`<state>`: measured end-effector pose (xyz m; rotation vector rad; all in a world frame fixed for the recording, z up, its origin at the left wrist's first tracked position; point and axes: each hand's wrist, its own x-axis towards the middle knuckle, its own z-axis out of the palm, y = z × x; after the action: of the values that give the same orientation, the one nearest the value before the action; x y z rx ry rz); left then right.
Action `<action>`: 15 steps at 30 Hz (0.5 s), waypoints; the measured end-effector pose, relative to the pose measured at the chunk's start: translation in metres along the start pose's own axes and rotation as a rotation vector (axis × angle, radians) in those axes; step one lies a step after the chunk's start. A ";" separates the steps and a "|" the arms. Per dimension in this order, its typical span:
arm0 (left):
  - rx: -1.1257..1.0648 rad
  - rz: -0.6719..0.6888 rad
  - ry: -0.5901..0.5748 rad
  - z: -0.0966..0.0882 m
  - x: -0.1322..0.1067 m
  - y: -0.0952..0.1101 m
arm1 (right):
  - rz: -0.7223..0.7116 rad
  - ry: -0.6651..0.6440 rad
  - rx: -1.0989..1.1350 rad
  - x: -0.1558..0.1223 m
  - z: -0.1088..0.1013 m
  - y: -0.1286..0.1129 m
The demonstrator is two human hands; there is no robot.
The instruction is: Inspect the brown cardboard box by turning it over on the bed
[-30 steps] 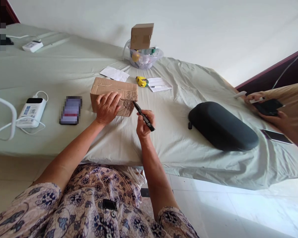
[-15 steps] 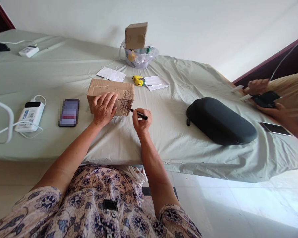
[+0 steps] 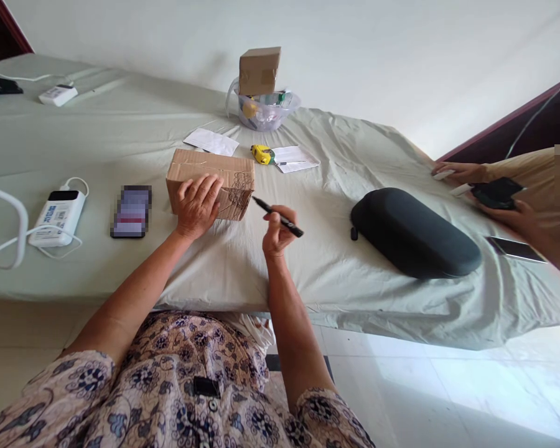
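Note:
A small brown cardboard box sits on the cloth-covered table in front of me, with dark scribbled lines over its right end. My left hand holds it steady, fingers bent over the near top edge and thumb against the near side. My right hand grips a black marker pen just right of the box. The pen's tip points up and left at the scribbled end, slightly apart from it. The inside of my left palm is hidden.
Left of the box are a phone and a white power bank with cable. Behind it lie papers, a yellow tape measure and a basket bearing another box. A black case lies right, near another person's hands.
My right hand has drawn the marker away from the box, down and to the right. My left hand stays on the box. The other person's far hand has shifted left onto a white object.

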<state>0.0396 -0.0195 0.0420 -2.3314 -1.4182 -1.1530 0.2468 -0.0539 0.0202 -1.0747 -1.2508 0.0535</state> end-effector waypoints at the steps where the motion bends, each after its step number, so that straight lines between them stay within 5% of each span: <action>1: 0.003 0.001 -0.003 -0.001 0.000 0.000 | 0.053 0.095 -0.012 0.004 -0.002 0.005; 4: 0.007 0.004 -0.010 -0.003 0.000 0.001 | 0.155 0.185 -0.084 0.015 -0.007 0.022; 10: -0.055 0.013 0.010 -0.006 -0.002 0.000 | 0.334 -0.250 -0.441 0.017 -0.003 0.045; 15: -0.089 -0.023 0.141 -0.017 -0.003 -0.011 | 0.426 -0.483 -0.701 0.012 -0.002 0.046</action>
<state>0.0215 -0.0247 0.0485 -2.2450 -1.3751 -1.3840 0.2760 -0.0239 -0.0015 -2.0173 -1.4883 0.2208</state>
